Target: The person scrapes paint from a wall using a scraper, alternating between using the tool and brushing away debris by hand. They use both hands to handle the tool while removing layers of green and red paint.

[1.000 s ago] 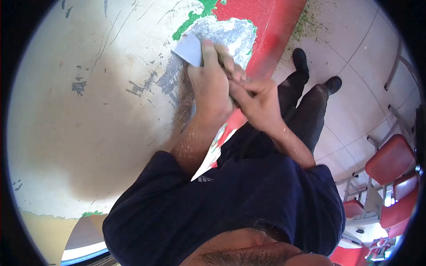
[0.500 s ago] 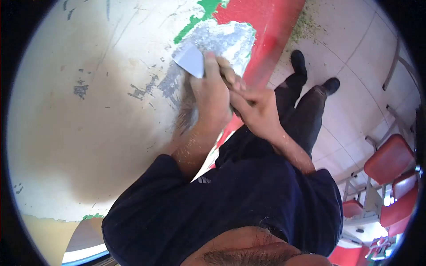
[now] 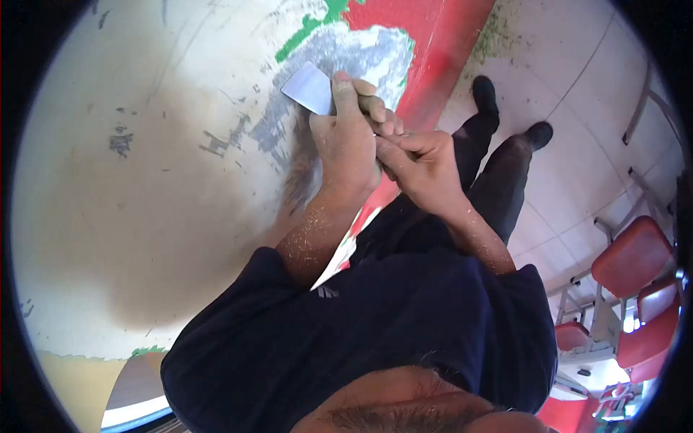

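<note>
A scraper [image 3: 308, 88] with a broad, flat metal blade lies against the white wall, at the edge of a grey scraped patch [image 3: 346, 52]. My left hand [image 3: 346, 141] is closed around its handle close to the blade, thumb pointing along it. Lower on the handle, my right hand [image 3: 426, 169] is closed too, its fingers touching those of the left. Both hands cover most of the handle. Pale dust and flakes cling to my left forearm and to my right wrist.
The white wall [image 3: 180, 195] carries grey scuffs, green paint remnants [image 3: 310, 36] and a red band [image 3: 433, 58] along its base. Greenish debris [image 3: 491, 36] lies on the tiled floor [image 3: 570, 166] near my shoes. Red chairs [image 3: 632, 256] stand at the right.
The view has shifted slightly, moving the wall marks left and up. Both hands keep their grip on the scraper, whose blade remains beside the grey patch.
</note>
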{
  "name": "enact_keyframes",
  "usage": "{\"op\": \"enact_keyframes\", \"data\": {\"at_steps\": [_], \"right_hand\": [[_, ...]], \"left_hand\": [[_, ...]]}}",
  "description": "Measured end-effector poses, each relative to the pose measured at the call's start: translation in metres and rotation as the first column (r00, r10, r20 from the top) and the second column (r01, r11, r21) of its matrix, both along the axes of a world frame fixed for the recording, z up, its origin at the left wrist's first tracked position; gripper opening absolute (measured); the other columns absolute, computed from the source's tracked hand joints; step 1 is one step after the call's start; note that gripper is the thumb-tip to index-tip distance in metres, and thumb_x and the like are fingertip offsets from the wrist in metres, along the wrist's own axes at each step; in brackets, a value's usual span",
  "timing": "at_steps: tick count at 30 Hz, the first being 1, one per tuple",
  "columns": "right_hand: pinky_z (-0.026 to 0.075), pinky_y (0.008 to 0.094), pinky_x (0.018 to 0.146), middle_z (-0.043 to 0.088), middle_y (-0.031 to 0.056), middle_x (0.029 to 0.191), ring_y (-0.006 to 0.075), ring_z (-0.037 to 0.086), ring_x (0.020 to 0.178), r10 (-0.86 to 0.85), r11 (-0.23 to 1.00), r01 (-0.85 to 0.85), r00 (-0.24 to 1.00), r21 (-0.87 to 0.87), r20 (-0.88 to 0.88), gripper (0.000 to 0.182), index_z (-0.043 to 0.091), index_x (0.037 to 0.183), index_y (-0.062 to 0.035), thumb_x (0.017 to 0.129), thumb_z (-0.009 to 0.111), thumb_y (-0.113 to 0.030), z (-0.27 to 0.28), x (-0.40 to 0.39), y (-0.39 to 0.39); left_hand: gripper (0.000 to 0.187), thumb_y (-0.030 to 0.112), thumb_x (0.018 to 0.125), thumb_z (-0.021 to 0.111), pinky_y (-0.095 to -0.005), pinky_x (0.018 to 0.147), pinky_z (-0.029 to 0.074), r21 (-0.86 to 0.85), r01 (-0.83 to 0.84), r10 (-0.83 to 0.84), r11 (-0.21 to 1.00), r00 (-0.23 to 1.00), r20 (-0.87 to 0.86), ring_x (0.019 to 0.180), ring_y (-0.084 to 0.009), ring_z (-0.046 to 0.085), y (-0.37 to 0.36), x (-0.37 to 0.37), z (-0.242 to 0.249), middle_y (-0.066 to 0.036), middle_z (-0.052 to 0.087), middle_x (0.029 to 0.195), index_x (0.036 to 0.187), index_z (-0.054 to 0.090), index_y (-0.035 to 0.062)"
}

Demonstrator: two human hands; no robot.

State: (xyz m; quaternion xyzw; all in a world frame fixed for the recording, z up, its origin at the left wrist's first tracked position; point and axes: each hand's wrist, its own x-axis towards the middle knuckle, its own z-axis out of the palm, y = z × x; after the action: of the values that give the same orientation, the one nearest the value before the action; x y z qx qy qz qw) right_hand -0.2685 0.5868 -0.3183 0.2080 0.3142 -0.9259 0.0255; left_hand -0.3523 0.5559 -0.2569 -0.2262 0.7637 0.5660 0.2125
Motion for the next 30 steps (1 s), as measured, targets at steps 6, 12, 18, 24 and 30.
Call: {"op": "enact_keyframes", "data": {"at_steps": [6,12,18,24,30], "right_hand": [[0.036,0.0235,0.049,0.051,-0.0079,0.061,0.0005,0.041,0.061,-0.038,0.999,0.039,0.999,-0.023,0.038,0.015,0.068,0.088,0.0070,0.088,0.064,-0.008,0.004,0.002,-0.003],[0.039,0.0233,0.053,0.046,-0.0131,0.073,0.0019,0.043,0.064,-0.171,0.985,0.172,0.984,0.022,-0.060,0.015,0.068,0.092,0.0063,0.087,0.063,-0.007,0.021,-0.041,0.014],[0.037,0.0231,0.050,0.050,-0.0072,0.061,0.0013,0.041,0.063,-0.022,1.000,0.022,0.999,0.011,0.038,0.015,0.068,0.088,0.0074,0.088,0.063,-0.007,0.010,0.000,-0.002],[0.034,0.0245,0.048,0.047,-0.0058,0.059,0.0017,0.039,0.059,-0.093,0.995,0.093,0.996,-0.026,0.017,0.014,0.067,0.082,0.0058,0.088,0.064,-0.007,-0.001,0.003,-0.003],[0.038,0.0242,0.048,0.051,0.0058,0.060,0.0037,0.043,0.053,-0.182,0.960,0.186,0.983,0.211,-0.038,0.027,0.061,0.115,0.0038,0.088,0.059,-0.003,-0.009,-0.001,-0.003]], "left_hand": [[0.034,0.029,0.101,0.041,-0.0329,0.046,0.044,0.051,-0.045,0.046,0.998,0.999,-0.025,0.044,-0.0159,0.044,0.004,-0.006,0.006,-0.005,0.045,0.056,0.083,0.049,0.0018],[0.035,0.029,0.101,0.040,-0.0322,0.045,0.044,0.031,0.104,-0.096,0.994,0.977,-0.191,0.044,-0.0162,0.047,0.023,-0.032,0.022,-0.004,0.045,0.055,0.080,0.049,0.0026],[0.036,0.031,0.102,0.039,-0.0331,0.048,0.044,0.024,-0.005,0.005,1.000,1.000,0.003,0.045,-0.0161,0.046,0.000,-0.006,0.007,-0.005,0.046,0.055,0.079,0.049,0.0040],[0.036,0.031,0.103,0.037,-0.0323,0.048,0.045,0.074,0.018,-0.019,0.997,1.000,0.011,0.047,-0.0152,0.046,-0.001,-0.006,-0.006,-0.006,0.047,0.058,0.082,0.048,0.0046],[0.033,0.032,0.103,0.036,-0.0316,0.053,0.048,0.130,0.043,-0.052,0.991,0.996,0.068,0.054,-0.0160,0.052,0.012,-0.015,-0.013,-0.008,0.053,0.069,0.093,0.049,0.0030]]}}
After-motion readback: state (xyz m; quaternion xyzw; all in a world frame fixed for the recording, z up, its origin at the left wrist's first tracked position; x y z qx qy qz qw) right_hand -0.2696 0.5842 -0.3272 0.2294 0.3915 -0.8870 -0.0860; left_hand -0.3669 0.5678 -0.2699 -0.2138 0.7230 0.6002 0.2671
